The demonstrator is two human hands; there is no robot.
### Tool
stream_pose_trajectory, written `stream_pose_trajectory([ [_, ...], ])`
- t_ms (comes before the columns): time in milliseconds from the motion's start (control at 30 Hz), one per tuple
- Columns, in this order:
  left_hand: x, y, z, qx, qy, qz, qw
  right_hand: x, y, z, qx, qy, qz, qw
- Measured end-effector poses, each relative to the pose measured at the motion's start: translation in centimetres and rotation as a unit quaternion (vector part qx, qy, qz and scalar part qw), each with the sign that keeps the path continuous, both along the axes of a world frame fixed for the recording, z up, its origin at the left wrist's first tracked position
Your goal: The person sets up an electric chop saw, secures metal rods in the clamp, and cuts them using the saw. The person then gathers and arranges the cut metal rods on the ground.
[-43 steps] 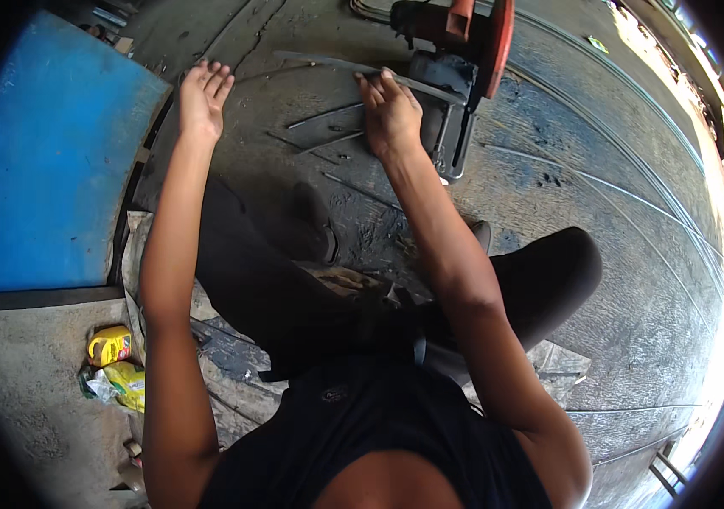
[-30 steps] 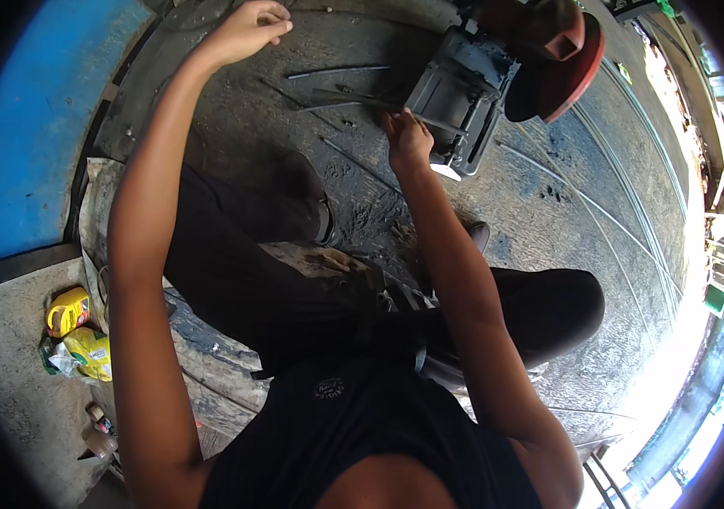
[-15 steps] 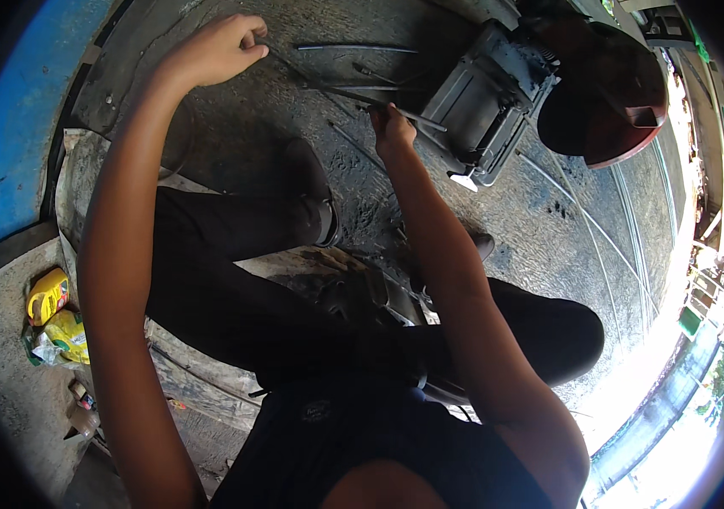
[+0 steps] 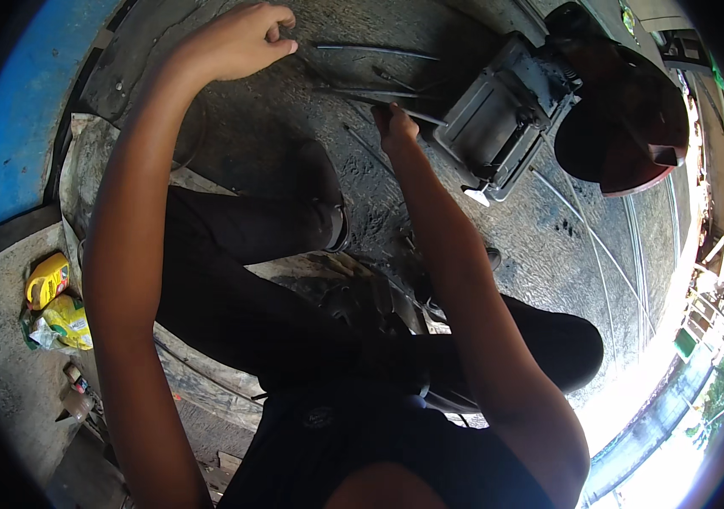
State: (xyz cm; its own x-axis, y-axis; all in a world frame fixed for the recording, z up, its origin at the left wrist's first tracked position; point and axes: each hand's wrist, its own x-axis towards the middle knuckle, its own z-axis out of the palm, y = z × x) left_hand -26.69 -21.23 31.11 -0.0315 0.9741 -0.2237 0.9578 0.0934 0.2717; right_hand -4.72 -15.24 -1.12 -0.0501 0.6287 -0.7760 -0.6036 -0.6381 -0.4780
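My right hand (image 4: pixel 398 129) is closed around a thin dark metal rod (image 4: pixel 426 117). One end of that rod points right, toward a black metal machine frame (image 4: pixel 482 127). My left hand (image 4: pixel 252 41) is raised at the upper left, its fingers curled in and thumb forward. A thin dark line seems to run from near its fingertips toward the rod, but what the fingers hold, if anything, is too dark to make out. Another rod (image 4: pixel 376 51) lies on the ground right of my left hand.
Against the frame sits a dark rounded part (image 4: pixel 625 127) with a reddish edge. Long metal bars (image 4: pixel 591 229) lie at the right on the rough ground. At the left are a yellow container (image 4: pixel 48 280), a yellow bag (image 4: pixel 67 321) and a blue panel (image 4: pixel 18 127). My bent legs are below.
My left hand has shifted slightly right and up in the picture. The machine frame and the ground things sit a little farther right and lower. My right hand keeps its grip on the rod.
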Motion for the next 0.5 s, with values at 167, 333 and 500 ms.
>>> stream_pose_trajectory([
  [167,-1.0,0.4,1.1,-0.001,0.001,-0.002,1.000,-3.1,-2.4,-2.4,-0.065,0.080,-0.033,0.994],
  [333,0.0,1.2,2.8,-0.072,-0.050,0.025,0.996,-6.7,-4.6,-3.0,-0.088,0.146,-0.062,0.983],
  [500,0.4,0.4,4.0,-0.098,-0.061,0.079,0.990,-7.4,-6.5,0.6,0.011,0.052,0.198,0.979],
])
